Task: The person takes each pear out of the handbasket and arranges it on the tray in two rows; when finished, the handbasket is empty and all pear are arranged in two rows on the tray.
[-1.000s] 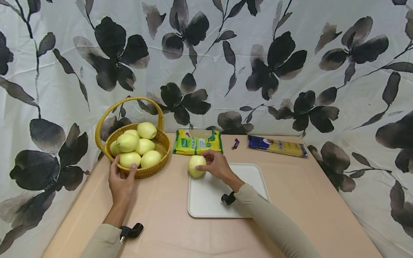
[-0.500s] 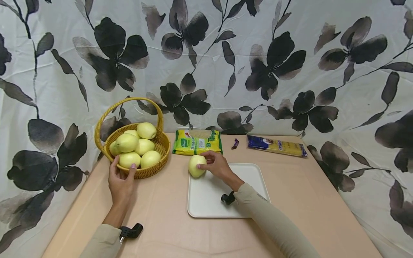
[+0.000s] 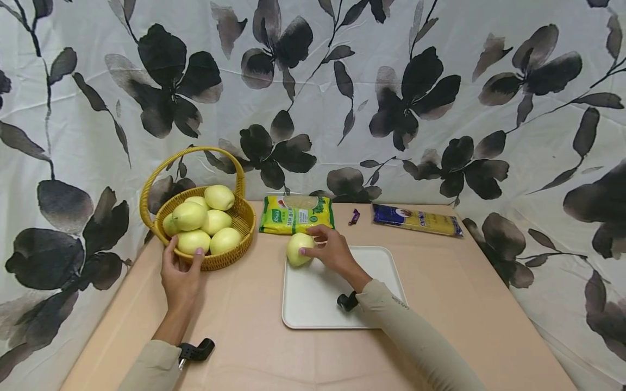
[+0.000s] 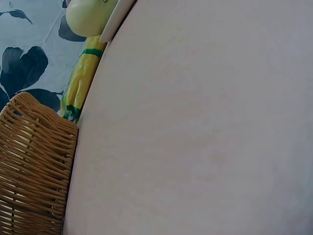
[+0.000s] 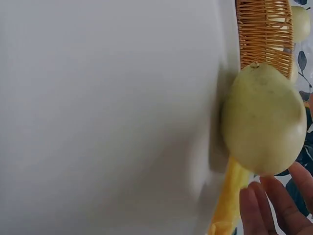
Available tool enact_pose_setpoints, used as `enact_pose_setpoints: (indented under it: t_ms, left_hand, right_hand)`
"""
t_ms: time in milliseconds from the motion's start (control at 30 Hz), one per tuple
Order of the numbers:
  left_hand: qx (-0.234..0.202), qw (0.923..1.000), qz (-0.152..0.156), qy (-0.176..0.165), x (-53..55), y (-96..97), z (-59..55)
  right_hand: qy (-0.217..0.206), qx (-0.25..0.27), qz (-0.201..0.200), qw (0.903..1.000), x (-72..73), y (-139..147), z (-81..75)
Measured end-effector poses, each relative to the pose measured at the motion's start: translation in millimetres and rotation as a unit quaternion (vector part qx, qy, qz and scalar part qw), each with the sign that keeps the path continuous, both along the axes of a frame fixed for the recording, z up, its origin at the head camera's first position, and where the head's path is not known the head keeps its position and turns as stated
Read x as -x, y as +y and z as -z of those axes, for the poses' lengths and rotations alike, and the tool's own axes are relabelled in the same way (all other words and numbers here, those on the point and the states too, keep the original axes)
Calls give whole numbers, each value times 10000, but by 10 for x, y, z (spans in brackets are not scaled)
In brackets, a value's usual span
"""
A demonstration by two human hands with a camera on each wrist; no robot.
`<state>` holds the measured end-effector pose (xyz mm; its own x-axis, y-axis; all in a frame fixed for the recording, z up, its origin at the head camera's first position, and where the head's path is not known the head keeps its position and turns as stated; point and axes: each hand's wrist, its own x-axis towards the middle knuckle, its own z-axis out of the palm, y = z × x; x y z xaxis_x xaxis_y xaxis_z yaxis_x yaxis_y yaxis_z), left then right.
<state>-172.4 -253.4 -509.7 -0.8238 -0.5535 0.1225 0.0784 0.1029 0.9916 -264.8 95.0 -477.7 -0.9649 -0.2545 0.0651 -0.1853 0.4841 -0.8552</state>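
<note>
A pale yellow-green pear [image 3: 300,250] stands at the back left corner of the white tray [image 3: 323,309]. My right hand [image 3: 335,255] holds it from the right, thumb in front and fingers behind; in the right wrist view the fingertips [image 5: 274,188] lie close against the pear [image 5: 264,120]. To the left stands a yellow wicker basket [image 3: 246,231] with a tall handle, filled with several similar pears [image 3: 191,216]. My left hand [image 3: 181,279] grips the basket's near rim, thumb over the edge beside a pear; this hand is out of the left wrist view.
Behind the tray lies a yellow and green packet [image 3: 297,214]. A small purple wrapped sweet [image 3: 354,217] and a long blue and yellow packet [image 3: 418,220] lie along the back edge of the tan table [image 3: 244,336]. A flower-patterned cloth [image 3: 313,98] hangs behind.
The pear and right hand have shifted very slightly right relative to the tray. The head view has drifted a little. My left hand stays on the basket.
</note>
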Motion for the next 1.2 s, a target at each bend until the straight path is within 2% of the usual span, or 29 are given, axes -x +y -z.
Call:
enact_pose_setpoints:
  t_ms: [200, 400, 733, 1200]
  left_hand:
    - [5, 10000, 30, -71, -12, -2, -22]
    - [3, 10000, 43, -59, -9, 7, -25]
    - [37, 10000, 51, 18, -2, 11, -1]
    - [91, 10000, 16, 28, -7, 0, 5]
  right_hand:
    - [444, -130, 131, 9988, 26, -87, -143]
    - [598, -16, 158, 9981, 34, -259, -289]
    - [615, 124, -101, 9980, 15, -592, -424]
    - [684, 261, -701, 9948, 72, -1119, -470]
